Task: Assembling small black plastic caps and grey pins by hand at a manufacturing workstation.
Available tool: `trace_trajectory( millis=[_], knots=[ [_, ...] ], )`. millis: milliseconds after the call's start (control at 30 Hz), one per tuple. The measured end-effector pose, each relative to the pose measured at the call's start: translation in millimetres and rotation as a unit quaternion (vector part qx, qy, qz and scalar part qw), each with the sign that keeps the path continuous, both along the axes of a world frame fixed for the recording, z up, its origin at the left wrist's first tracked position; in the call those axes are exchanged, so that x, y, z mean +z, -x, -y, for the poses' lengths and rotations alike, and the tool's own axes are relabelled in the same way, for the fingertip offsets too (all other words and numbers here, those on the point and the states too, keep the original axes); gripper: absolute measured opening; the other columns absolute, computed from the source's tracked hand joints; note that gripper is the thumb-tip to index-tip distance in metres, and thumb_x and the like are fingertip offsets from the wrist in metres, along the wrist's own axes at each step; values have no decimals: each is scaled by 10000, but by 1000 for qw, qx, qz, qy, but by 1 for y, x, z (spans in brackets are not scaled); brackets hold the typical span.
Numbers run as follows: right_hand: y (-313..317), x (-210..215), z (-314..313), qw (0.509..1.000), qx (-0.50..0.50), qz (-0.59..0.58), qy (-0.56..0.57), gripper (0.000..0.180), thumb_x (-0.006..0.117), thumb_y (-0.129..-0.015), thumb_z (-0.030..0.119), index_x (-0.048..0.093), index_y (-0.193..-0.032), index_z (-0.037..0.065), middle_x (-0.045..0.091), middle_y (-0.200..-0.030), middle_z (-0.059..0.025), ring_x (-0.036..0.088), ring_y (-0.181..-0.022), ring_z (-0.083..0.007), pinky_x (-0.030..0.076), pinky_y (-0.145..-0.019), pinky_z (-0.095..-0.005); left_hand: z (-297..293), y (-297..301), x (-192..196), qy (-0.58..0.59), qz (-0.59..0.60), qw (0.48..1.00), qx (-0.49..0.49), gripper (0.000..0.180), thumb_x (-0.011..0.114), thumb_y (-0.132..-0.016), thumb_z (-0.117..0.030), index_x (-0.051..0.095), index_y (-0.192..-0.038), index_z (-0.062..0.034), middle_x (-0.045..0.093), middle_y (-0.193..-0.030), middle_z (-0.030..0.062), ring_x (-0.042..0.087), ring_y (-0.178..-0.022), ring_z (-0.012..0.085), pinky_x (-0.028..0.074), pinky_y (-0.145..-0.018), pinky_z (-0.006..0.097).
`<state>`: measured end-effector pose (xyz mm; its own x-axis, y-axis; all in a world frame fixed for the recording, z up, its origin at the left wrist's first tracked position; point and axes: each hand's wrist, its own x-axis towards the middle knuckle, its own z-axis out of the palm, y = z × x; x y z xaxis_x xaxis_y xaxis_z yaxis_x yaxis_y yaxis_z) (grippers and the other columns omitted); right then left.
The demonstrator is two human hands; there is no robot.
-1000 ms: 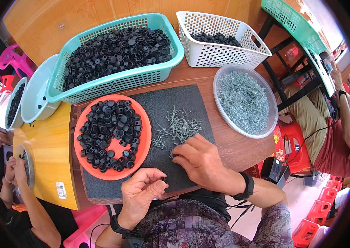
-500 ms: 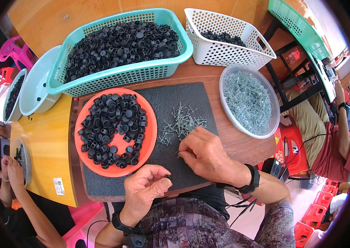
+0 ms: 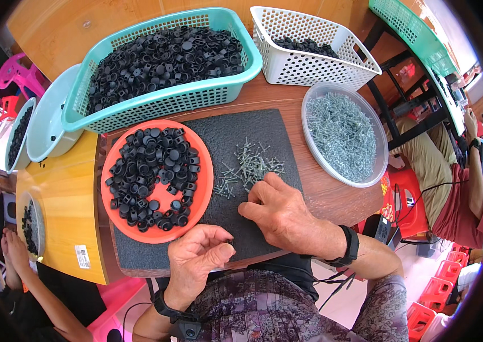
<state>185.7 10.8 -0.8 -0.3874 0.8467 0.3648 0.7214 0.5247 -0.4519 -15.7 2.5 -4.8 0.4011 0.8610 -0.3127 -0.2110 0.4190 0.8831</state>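
Note:
My left hand (image 3: 197, 261) is closed in a pinch beside the near rim of the orange plate. A small black plastic part (image 3: 230, 241) shows, mostly hidden, between its thumb and fingertips. Over the dark mat (image 3: 224, 223), my right hand (image 3: 281, 212) is curled with thumb and forefinger together, just on the near side of a loose pile of screws (image 3: 253, 164). What it holds, if anything, is hidden. The orange plate (image 3: 108, 204) lies left of the screws, heaped with black round plastic caps (image 3: 151, 154).
A teal basket (image 3: 167, 98) full of black parts and a white basket (image 3: 310, 69) stand at the back. A clear tub (image 3: 341, 137) of screws is at right. Pale teal basins (image 3: 53, 114) sit at far left. A co-worker's hands (image 3: 14, 251) are beside a bowl (image 3: 37, 228).
My right hand has shifted slightly, its fingers tilting a little differently near the pile. My left hand keeps its pinch almost in place. The co-worker's hands at left have moved down.

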Motion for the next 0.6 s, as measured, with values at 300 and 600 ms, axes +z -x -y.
trace_trajectory(
  millis=[300,600],
  knots=[
    [-2,-4,-10,999,32,6,-7,212,620,-542,-28,582,-743,30,473,-747,-105,464,-735,-265,422,-618,-354,0,-1,-1,-6,1,1000,1,262,725,-787,-124,589,-926,52,631,-745,100,566,-567,97,462,-517,193],
    [-6,-4,-7,999,-25,-39,-15,187,610,-565,-36,586,-738,30,487,-767,-113,474,-732,-276,430,-620,-360,0,1,-2,4,7,1000,-2,260,717,-797,-130,587,-931,53,633,-746,104,571,-571,97,461,-517,189]
  ],
)
